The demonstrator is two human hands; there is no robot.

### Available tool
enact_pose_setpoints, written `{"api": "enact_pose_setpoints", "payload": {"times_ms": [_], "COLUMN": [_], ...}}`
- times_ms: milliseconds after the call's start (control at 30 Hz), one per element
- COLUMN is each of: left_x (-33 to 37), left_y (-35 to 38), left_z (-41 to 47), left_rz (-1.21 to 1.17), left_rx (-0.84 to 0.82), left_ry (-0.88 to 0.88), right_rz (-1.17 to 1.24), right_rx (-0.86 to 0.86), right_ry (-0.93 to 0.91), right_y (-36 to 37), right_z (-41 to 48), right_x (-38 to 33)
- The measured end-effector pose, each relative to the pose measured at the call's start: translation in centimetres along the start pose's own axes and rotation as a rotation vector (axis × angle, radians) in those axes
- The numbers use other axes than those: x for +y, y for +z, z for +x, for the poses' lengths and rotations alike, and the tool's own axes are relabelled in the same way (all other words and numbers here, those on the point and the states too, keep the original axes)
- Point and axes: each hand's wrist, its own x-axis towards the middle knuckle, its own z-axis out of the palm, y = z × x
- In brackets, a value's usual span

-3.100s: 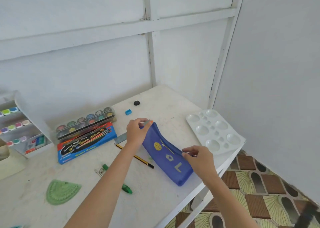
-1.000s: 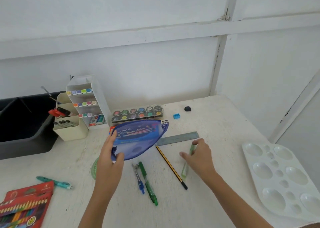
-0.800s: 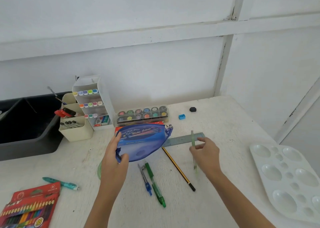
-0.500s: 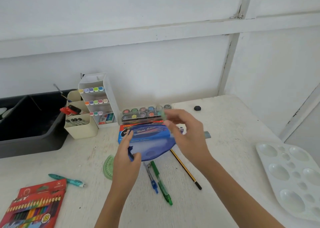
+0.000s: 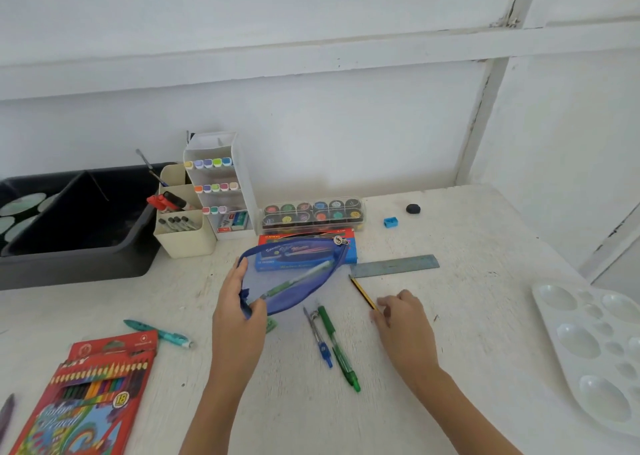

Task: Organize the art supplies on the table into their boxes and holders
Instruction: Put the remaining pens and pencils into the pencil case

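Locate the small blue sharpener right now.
In the head view the blue sharpener lies on the table, right of centre, between the paint pot set and the black eraser, behind the ruler.

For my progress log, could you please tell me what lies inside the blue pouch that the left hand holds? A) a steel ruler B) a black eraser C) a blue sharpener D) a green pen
D: a green pen shows through the translucent blue pouch gripped by the left hand.

White panelled walls [image 5: 311, 125]; worn white table [image 5: 467, 316].
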Motion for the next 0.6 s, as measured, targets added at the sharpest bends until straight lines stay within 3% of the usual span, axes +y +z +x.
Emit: {"api": "enact_pose_setpoints", "payload": {"times_ms": [133, 233, 433, 500, 600], "left_x": [-0.1, -0.1, 0.6, 0.7, 0.7], "left_y": [-0.8, -1.1, 0.1, 0.6, 1.0], "left_z": [-0.2, -0.5, -1.4, -1.3, -1.1], "left_rz": [-0.003, -0.011, -0.017, -0.017, -0.008], "left_rx": [0.017, 0.018, -0.018, -0.035, -0.038], "left_ry": [-0.002, -0.005, 0.009, 0.019, 0.062], "right_rz": [0.145, 0.435, 0.854, 0.802, 0.448], "right_rx": [0.108, 0.242, 0.024, -0.047, -0.053], "right_ry": [0.062, 0.080, -0.385, -0.476, -0.532], "right_y": [-0.7, -3.0, -6.7, -5.9, -3.8], "right_z": [0.0, 0.3, -0.2, 0.1, 1.4], "right_x": [-0.7, -3.0, -10.6, -11.3, -9.5]}}
